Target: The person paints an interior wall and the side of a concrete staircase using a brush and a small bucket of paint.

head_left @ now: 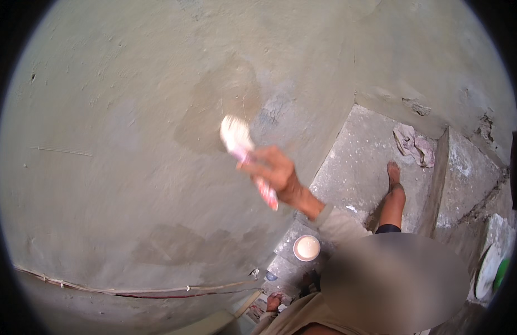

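Note:
My right hand [279,171] grips a paintbrush [237,134] by its pink and red handle, which is blurred. Its pale bristles are over the edge of a darker patch [229,96] on the plastered wall [116,184]; contact with the wall cannot be told. Below my right forearm, a round container [306,248] of cream-coloured liquid stands on a speckled ledge. My left hand [274,301] is low in the view with its fingers curled, near a wooden strip [248,303]; whether it holds anything cannot be told.
Cables [158,294] run along the lower wall. A crumpled cloth [413,146] lies beyond my bare foot [393,171] on the speckled floor [350,163], beside a raised edge [436,184]. A small blue object [271,276] is below the container. A green object [500,274] shows at far right.

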The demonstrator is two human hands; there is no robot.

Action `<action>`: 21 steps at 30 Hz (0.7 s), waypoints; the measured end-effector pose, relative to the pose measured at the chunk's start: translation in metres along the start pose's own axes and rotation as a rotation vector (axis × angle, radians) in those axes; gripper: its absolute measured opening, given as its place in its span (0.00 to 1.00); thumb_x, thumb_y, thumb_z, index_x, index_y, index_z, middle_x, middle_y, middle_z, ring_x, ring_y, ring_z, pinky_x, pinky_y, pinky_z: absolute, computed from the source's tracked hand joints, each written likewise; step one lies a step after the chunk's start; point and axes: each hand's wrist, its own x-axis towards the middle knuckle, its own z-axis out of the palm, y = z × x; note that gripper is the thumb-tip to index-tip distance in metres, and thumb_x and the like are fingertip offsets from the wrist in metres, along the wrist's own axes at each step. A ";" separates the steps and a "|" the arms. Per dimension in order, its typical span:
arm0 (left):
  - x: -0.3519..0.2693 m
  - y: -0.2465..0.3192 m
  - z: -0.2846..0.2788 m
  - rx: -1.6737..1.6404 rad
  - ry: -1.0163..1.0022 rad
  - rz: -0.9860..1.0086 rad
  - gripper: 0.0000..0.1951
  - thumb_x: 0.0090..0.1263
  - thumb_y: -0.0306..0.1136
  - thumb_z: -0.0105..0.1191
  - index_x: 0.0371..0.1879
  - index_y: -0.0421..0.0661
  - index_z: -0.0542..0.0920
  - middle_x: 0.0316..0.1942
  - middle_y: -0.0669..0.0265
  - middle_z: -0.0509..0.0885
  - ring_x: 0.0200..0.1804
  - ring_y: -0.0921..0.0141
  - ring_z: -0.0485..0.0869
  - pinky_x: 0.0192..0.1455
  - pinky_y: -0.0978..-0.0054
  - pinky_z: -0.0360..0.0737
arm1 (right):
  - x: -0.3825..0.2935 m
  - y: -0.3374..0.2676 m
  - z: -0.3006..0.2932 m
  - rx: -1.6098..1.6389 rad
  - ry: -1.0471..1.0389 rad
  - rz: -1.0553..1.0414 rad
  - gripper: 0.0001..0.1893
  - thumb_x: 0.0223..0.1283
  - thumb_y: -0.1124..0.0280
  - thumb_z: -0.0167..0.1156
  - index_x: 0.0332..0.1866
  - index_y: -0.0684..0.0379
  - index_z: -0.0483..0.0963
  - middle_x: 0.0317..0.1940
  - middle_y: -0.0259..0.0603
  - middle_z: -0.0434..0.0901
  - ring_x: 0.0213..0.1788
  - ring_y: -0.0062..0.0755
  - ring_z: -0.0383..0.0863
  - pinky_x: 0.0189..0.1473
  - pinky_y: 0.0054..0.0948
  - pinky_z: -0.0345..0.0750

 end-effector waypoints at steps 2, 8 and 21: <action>0.004 -0.010 -0.009 -0.053 0.012 -0.022 0.08 0.71 0.31 0.58 0.43 0.40 0.80 0.34 0.66 0.85 0.33 0.73 0.84 0.35 0.77 0.83 | -0.002 -0.028 -0.001 0.226 -0.041 0.050 0.16 0.49 0.79 0.63 0.46 0.55 0.83 0.47 0.41 0.82 0.44 0.40 0.81 0.46 0.33 0.79; -0.005 0.001 -0.003 -0.032 0.030 0.055 0.07 0.71 0.31 0.57 0.44 0.44 0.80 0.36 0.66 0.85 0.33 0.72 0.85 0.33 0.76 0.82 | -0.006 0.076 -0.028 0.625 0.266 0.636 0.07 0.58 0.81 0.61 0.40 0.62 0.81 0.46 0.39 0.82 0.46 0.29 0.80 0.50 0.26 0.78; 0.036 -0.043 -0.001 -0.294 -0.043 -0.071 0.07 0.71 0.33 0.56 0.44 0.46 0.79 0.38 0.69 0.85 0.39 0.73 0.85 0.37 0.74 0.82 | -0.012 -0.041 0.002 0.400 -0.044 0.200 0.12 0.50 0.80 0.62 0.40 0.56 0.82 0.45 0.39 0.81 0.46 0.40 0.81 0.50 0.34 0.78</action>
